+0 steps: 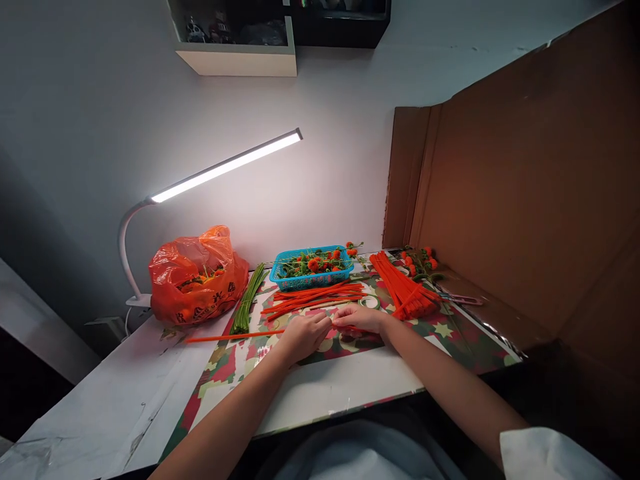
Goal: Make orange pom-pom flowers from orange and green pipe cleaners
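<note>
Near the front of the table my left hand (306, 335) is closed around a long orange pipe cleaner (235, 336), which sticks out leftward over the tabletop. My right hand (359, 318) meets it fingertip to fingertip, pinched at the same spot; what lies between those fingers is mostly hidden. Just beyond the hands lies a loose bundle of orange-red pipe cleaners (315, 298). A roll of tape (370, 302) sits behind my right hand. Further right is a fanned bunch of red pipe cleaners (405, 287).
A blue basket (287, 285) holds orange flowers with green stems. Left of it are green pipe cleaners (245, 303) and an orange plastic bag (200, 283). Scissors (463, 299) and more orange flowers (419, 260) lie right, beside a cardboard wall (525, 180). A lit lamp (227, 167) hangs above.
</note>
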`<state>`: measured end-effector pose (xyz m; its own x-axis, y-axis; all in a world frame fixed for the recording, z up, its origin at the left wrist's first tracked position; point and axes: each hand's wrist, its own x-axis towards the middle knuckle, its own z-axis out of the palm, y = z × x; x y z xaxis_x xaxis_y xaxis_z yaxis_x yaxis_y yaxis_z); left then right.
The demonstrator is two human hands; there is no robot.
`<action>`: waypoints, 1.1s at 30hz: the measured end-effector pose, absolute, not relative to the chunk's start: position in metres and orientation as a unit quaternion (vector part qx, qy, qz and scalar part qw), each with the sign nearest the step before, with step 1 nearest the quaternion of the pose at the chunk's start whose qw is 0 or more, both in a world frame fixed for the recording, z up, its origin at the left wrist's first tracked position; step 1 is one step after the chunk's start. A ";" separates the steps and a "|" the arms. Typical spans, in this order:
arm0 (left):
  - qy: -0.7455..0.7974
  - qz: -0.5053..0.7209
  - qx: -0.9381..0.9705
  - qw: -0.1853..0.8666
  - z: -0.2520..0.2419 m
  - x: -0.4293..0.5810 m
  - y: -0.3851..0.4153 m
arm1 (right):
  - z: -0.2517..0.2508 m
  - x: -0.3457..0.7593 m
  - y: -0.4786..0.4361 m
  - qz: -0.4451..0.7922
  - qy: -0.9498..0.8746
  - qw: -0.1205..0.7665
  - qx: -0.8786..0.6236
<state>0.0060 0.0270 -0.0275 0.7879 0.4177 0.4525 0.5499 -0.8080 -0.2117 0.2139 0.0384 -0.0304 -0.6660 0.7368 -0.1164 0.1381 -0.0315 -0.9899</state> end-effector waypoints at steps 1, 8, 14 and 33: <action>-0.266 -0.193 -0.928 0.177 -0.027 0.007 0.027 | -0.032 0.214 0.039 0.633 -0.652 0.241 -0.340; -0.285 -0.187 -0.917 0.207 -0.028 0.010 0.027 | -0.036 0.215 0.044 0.636 -0.639 0.228 -0.368; -0.282 -0.188 -0.918 0.207 -0.027 0.010 0.027 | -0.033 0.214 0.042 0.645 -0.632 0.234 -0.360; -0.339 -0.261 -0.903 0.045 -0.030 0.009 0.026 | -0.047 0.197 0.036 0.515 -0.691 0.361 -0.357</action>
